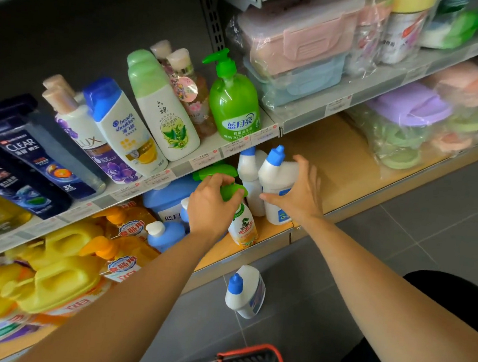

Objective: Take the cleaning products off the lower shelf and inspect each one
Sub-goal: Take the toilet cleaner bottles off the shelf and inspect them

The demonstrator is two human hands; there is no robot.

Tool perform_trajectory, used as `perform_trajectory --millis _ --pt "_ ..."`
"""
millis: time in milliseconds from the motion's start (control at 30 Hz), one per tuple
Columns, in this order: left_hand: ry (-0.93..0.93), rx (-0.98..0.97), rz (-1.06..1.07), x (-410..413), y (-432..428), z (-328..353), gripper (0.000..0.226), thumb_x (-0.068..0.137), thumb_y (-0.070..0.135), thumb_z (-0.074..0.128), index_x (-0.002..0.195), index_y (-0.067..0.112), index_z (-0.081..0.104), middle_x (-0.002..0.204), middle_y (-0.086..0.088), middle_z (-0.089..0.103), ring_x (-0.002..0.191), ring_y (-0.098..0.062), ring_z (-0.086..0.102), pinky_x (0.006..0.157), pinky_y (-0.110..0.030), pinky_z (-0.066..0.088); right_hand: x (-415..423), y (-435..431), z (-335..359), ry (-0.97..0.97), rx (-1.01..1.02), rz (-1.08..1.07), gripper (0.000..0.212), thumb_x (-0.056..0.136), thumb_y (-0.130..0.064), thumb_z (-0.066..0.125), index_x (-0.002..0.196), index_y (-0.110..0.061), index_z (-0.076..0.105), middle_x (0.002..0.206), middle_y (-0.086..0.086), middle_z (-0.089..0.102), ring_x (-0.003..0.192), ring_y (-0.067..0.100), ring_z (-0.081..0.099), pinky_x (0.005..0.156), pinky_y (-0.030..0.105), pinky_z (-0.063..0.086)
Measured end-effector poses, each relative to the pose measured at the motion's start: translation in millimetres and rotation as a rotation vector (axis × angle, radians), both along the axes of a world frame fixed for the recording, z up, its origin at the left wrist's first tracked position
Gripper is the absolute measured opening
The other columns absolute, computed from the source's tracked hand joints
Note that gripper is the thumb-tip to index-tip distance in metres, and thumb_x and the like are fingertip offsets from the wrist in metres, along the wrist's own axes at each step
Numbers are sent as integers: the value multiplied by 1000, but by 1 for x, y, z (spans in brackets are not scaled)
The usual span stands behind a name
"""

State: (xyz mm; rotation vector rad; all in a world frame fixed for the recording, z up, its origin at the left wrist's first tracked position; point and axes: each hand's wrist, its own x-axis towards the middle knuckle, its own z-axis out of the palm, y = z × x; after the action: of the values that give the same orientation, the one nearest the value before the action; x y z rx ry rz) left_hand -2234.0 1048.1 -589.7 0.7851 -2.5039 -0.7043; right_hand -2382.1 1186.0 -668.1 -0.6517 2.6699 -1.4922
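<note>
Left hand [210, 207] gripping green-capped spray bottle [242, 225] (label illegible), right hand [298, 193] spread against white bottle [279, 182]

Spray btl [242, 225] left of two cleaner btls [278, 191] on lower shelf [273, 237]; another btl [245, 292] on floor [402, 242] below.

Bright bottles, wooden shelf

White plastic bottle with blue cap [279, 182]; green-topped spray bottle with orange-and-white label [240, 222]; yellow jugs [57, 273] left; grey floor tiles [433, 225].

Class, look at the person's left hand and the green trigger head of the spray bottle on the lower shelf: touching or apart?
Touching. The head view shows the left hand wrapped over the green trigger head, fingers curled on it with no gap.
</note>
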Motion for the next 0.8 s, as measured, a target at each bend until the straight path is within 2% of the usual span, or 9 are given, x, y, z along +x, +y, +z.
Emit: perform_trajectory --millis 100,167,300,433,600,800 --pt "8 -114 53 -16 7 -5 33 89 43 68 116 23 70 112 1 71 107 -24 62 92 -40 45 -3 -3 7 101 26 8 90 59 -47 92 134 -22 48 129 7 53 114 29 51 83 37 44" --pt "-8 -200 88 -25 10 -6 39 90 46 65 122 24 69 111 0 73 107 -26 63 90 -39 39 -9 0 10 91 -9 -14 79 59 -41 94 124 -18 56 122 8 57 110 30 54 83 36 44" --pt "-83 -361 136 -44 19 -8 47 89 53 63 124 22 64 95 -5 73 94 -27 65 83 -37 39 -24 12 15 39 -66 -47 75 58 -33 96 122 -16 59 122 7 59 110 30 55 89 48 51" --pt "-176 -340 188 -57 24 -11 50 86 61 64 116 21 60 87 -7 72 84 -32 68 77 -35 45 -32 23 16 -3 -71 -9 78 59 -32 96 126 -20 57 124 1 60 114 26 55 92 51 53" --pt "-153 -234 250 -65 20 -12 42 88 63 62 101 24 65 80 -9 70 76 -36 67 62 -35 49 -33 32 16 -52 -103 64 83 58 -28 96 131 -25 55 126 -4 60 114 21 56 93 47 54" --pt "-222 -215 143 -71 10 -8 36 94 53 59 124 33 60 95 -4 72 92 -32 68 64 -33 42 -35 37 16 -90 -165 96 85 56 -22 97 130 -29 56 124 -8 59 112 16 56 89 38 54"
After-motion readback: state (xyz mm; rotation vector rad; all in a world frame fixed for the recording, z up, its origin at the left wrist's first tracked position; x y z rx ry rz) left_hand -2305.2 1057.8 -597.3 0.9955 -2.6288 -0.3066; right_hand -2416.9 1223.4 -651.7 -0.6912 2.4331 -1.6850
